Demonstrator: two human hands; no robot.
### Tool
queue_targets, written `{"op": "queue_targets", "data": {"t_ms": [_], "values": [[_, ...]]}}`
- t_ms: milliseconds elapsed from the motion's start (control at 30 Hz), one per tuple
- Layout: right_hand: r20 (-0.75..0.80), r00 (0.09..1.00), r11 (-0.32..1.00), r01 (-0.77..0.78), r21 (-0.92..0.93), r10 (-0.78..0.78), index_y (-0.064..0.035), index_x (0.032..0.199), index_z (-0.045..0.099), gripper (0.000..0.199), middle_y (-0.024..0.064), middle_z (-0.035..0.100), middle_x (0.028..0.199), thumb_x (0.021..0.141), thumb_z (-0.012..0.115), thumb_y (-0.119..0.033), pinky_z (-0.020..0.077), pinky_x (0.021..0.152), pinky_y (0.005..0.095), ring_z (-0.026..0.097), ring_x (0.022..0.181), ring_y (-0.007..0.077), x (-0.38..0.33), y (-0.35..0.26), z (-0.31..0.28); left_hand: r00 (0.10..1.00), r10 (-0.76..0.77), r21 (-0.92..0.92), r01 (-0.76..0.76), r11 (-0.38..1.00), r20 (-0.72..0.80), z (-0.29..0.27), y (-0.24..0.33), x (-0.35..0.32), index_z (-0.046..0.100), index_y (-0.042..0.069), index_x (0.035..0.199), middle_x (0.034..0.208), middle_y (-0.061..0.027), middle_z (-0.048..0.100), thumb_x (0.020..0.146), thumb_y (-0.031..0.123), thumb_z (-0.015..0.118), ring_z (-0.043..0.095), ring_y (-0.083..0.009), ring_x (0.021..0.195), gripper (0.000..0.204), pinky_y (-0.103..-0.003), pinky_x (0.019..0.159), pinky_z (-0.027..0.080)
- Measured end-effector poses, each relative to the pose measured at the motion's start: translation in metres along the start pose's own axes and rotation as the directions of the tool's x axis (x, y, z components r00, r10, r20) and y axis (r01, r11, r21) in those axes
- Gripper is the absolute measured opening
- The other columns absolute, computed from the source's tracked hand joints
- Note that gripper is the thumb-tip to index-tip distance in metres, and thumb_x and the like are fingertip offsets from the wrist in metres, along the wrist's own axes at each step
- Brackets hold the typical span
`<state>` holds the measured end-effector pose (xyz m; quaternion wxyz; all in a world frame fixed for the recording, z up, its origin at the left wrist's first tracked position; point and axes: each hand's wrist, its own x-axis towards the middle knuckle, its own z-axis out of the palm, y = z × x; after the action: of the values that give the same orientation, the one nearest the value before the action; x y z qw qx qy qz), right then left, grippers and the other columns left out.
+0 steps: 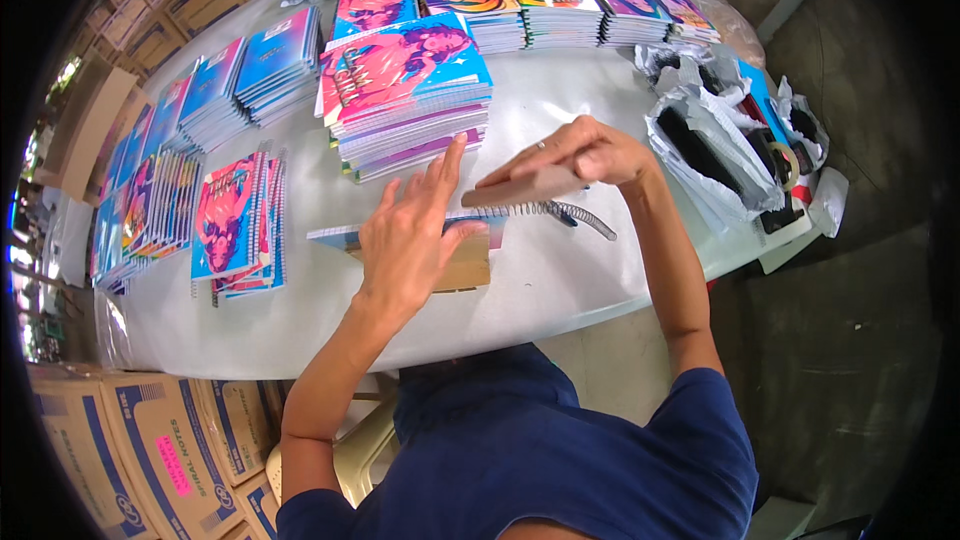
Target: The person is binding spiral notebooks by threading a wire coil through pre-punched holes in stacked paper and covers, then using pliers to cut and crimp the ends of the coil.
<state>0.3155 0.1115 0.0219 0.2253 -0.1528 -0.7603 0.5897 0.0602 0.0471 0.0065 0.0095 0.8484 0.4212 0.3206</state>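
Note:
A notebook with a blue-and-white edge lies in front of me, over a brown cardboard piece. My left hand rests across it, fingers stretched forward and thumb to the side. A dark spiral binding coil runs along the notebook's far edge, its loose tail curving out to the right. In my right hand is a flat greyish-brown block, gripped from above and held tilted against the coil. Just beyond stands a tall stack of unbound notebooks with pink-and-blue covers.
Bound notebooks lie to the left, near more stacks. Several notebook piles line the far side. At right sit wrapped bundles of dark coils and a tape roll. Cardboard boxes stand below left.

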Motion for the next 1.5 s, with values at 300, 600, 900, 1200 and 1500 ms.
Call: {"op": "queue_targets", "data": {"t_ms": [300,600,900,1200,1500], "values": [[-0.013,0.995,0.991,0.103,0.086,-0.102,0.0069,0.116,0.065,0.043,0.025,0.06,0.125,0.087,0.065,-0.025,0.0388,0.104,0.0403,0.056,0.12,0.0344,0.017,0.003,0.013,0.997,-0.07,0.016,0.071,0.997,-0.011,-0.006,-0.012,-0.006,0.031,0.024,0.15,0.111,-0.0123,0.067,0.064,0.038,0.08,0.066,-0.0324,0.098,0.1,-0.043,0.089,0.052],[-0.108,0.964,0.935,-0.263,-0.239,0.243,0.0095,0.109,0.067,0.048,0.0287,0.061,0.12,0.085,0.066,-0.032,0.0424,0.101,0.0441,0.057,0.118,0.039,0.039,-0.002,0.023,0.995,-0.096,0.02,0.096,0.995,-0.019,-0.014,-0.017,-0.013,0.03,0.025,0.15,0.113,-0.0112,0.067,0.063,0.04,0.08,0.065,-0.0336,0.098,0.101,-0.048,0.098,0.046],[-0.094,0.988,0.989,-0.113,0.092,0.122,0.0053,0.111,0.068,0.047,0.0285,0.061,0.12,0.086,0.067,-0.035,0.0426,0.102,0.0438,0.055,0.12,0.0392,0.045,0.02,0.019,0.994,-0.105,0.063,0.108,0.992,-0.042,-0.021,-0.026,-0.017,0.031,0.026,0.149,0.12,-0.0096,0.065,0.061,0.039,0.081,0.065,-0.0307,0.102,0.102,-0.049,0.1,0.044],[-0.114,0.993,0.965,0.026,0.26,0.004,0.0056,0.088,0.072,0.04,0.0183,0.066,0.118,0.086,0.07,-0.035,0.043,0.094,0.0358,0.057,0.109,0.0219,0.057,0.032,0.021,0.987,-0.148,0.098,0.154,0.983,-0.064,-0.024,-0.038,-0.023,0.033,0.025,0.149,0.122,-0.0108,0.064,0.062,0.04,0.08,0.064,-0.0306,0.106,0.1,-0.052,0.102,0.041],[-0.05,0.998,0.998,-0.036,0.057,0.039,0.0107,0.1,0.068,0.043,0.0238,0.064,0.119,0.086,0.068,-0.03,0.0436,0.097,0.0379,0.058,0.115,0.0322,0.08,0.02,0.031,0.984,-0.17,0.153,0.176,0.973,-0.048,-0.036,-0.05,-0.032,0.029,0.023,0.15,0.125,-0.0095,0.063,0.064,0.039,0.08,0.056,-0.0375,0.118,0.101,-0.056,0.101,0.036]]}}
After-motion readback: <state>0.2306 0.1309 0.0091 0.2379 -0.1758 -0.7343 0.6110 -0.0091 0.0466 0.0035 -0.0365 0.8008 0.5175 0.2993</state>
